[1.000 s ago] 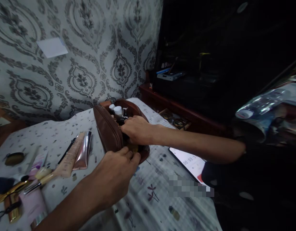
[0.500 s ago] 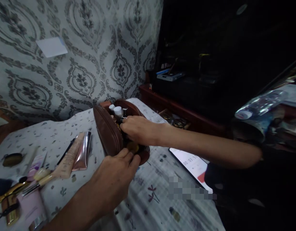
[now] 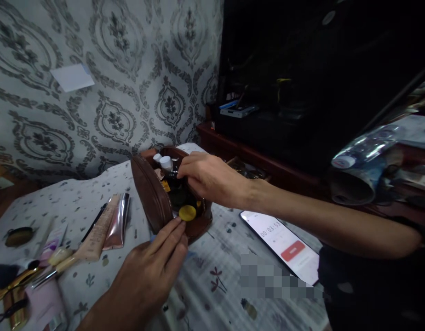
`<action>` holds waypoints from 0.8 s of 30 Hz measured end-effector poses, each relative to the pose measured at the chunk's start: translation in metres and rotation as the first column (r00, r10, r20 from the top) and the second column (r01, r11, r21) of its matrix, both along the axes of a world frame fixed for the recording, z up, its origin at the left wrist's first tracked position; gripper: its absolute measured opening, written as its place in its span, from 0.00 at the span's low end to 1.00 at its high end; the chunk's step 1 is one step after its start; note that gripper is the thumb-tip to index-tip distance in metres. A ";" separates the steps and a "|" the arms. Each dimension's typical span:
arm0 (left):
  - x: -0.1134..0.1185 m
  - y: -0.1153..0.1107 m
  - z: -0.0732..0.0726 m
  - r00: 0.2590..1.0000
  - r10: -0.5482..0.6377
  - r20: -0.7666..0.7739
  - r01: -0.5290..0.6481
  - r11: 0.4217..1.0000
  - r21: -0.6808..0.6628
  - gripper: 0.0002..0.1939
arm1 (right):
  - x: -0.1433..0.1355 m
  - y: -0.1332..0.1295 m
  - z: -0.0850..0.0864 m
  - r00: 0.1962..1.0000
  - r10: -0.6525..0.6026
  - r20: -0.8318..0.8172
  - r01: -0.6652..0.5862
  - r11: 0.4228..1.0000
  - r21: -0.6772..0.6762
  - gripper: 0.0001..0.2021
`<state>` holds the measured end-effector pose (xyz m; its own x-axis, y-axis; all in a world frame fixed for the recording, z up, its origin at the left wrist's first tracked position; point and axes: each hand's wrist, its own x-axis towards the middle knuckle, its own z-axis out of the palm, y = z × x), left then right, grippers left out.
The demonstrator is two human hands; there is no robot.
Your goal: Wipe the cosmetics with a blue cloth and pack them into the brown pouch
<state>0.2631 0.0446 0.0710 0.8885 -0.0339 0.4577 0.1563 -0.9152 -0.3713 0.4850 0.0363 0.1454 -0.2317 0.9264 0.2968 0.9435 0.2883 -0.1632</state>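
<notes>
A brown zip makeup bag (image 3: 152, 193) stands unzipped on the patterned cloth. White-capped bottles (image 3: 166, 163), a round yellow lid (image 3: 187, 213) and darker items show inside it. My right hand (image 3: 212, 177) reaches over the bag's right side, fingers bent and closed at its mouth beside the bottles. Whatever lies between those fingertips is hidden. My left hand (image 3: 153, 262) rests its outstretched fingertips against the bag's near end, just below the yellow lid. Left of the bag lie a beige tube (image 3: 100, 230) and a shiny pink tube (image 3: 117, 223).
Brushes, a pale pink tube (image 3: 47, 299) and other cosmetics lie at the lower left. A phone (image 3: 281, 243) showing a timer is to the right of the bag. Farther right, a clear plastic bottle (image 3: 367, 147) lies above a cylindrical container (image 3: 353, 186). A patterned wall rises behind.
My right hand has lifted and shifted right from inside the bag, uncovering the yellow lid. My left hand has slid slightly left and down, its fingers straighter. The view has shifted a little.
</notes>
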 end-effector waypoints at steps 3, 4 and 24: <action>-0.009 0.000 -0.001 1.000 -0.020 0.019 0.021 1.000 -0.013 0.21 | 0.000 -0.005 0.002 0.998 -0.047 -0.039 0.047 0.999 0.002 0.16; -0.011 0.000 -0.002 1.000 -0.016 0.024 0.017 0.999 -0.028 0.21 | -0.002 -0.007 0.002 0.998 -0.043 -0.038 0.042 0.999 -0.014 0.16; -0.062 -0.015 -0.020 0.978 0.175 0.112 -0.131 0.937 -0.323 0.22 | -0.098 -0.061 -0.063 0.969 -0.226 0.095 0.211 0.967 0.144 0.30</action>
